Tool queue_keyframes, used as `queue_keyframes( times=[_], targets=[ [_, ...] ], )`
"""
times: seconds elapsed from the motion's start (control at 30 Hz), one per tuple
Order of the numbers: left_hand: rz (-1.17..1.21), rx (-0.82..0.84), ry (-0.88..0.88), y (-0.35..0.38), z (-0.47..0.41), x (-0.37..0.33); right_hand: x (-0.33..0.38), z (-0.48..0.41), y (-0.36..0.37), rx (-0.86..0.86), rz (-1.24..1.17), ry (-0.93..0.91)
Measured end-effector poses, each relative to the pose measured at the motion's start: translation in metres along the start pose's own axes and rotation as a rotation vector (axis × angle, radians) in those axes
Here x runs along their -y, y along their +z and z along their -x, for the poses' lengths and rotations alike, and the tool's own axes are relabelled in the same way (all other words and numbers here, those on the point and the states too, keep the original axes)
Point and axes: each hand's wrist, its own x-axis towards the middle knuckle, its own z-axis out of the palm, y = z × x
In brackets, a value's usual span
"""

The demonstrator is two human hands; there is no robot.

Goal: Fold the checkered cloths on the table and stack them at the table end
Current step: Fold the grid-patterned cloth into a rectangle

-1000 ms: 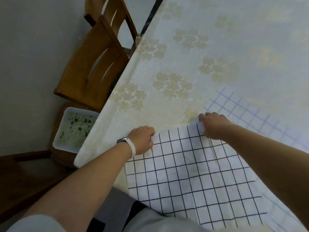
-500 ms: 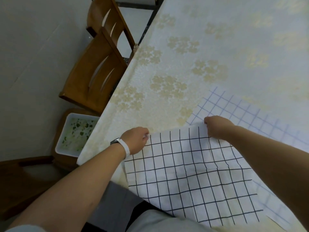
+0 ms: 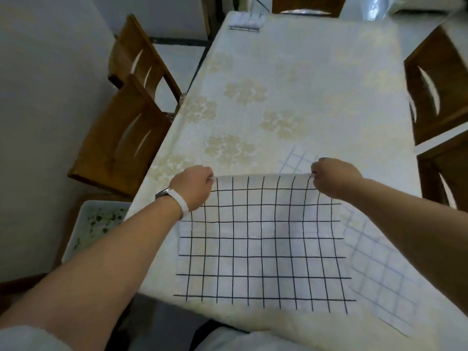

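L fingers (image 3: 210, 179) curled tight, thumb and tips pinching far-left corner of black-check cloth (image 3: 260, 239). R fingers (image 3: 314, 174) curled the same way, pinching far-right corner. Both grips closed on fabric, knuckles up. Far hem runs taut and straight btwn the two pinches. Lifted off the top or not: can't tell.

L hand (image 3: 192, 188): white wristband (image 3: 182, 207) w/ dark module on the wrist, forearm bare, pale sleeve at bottom left. R hand (image 3: 335, 177): bare wrist and forearm coming in from the right.

Black-check cloth: white, bold dark grid, spread open, mild ripples. Sits at near edge of table (image 3: 304, 72), roughly centred, its near hem just inside that edge.

Blue-check cloth (image 3: 374, 264): white w/ faint blue grid, lying flat under the black one, turned askew. Sticks out on the right toward near-right corner of table. One corner peeks out past the far hem, just beside R hand.

Folded stack (image 3: 247, 21): small pile of checked cloth at far edge, near far-left corner, well apart from both hands.

Table cover: cream w/ pale gold flower clusters.

Around: two wooden chairs (image 3: 121, 138) along left edge, more chairs along right edge and at far end. White tub (image 3: 93, 231) w/ green flecks, off the table by near-left corner.
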Motion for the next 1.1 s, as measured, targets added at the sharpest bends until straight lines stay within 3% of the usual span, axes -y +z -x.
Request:
queue_keyframes(
  times=[0.3,0.47,0.83,1.1],
  targets=[
    [-0.036,-0.040,0.108,-0.028,-0.038,-0.021,-0.026,0.008,-0.033,-0.124,-0.020,0.035],
    [-0.076,-0.081,0.238,-0.021,-0.021,-0.019,-0.020,0.043,-0.035,-0.163,0.001,-0.044],
    [-0.132,-0.025,0.537,0.051,0.051,0.012,-0.010,0.129,0.040,-0.236,-0.067,-0.270],
    [-0.193,0.043,0.481,0.087,0.076,0.012,0.001,0.163,0.101,-0.174,-0.105,-0.261]
  ],
)
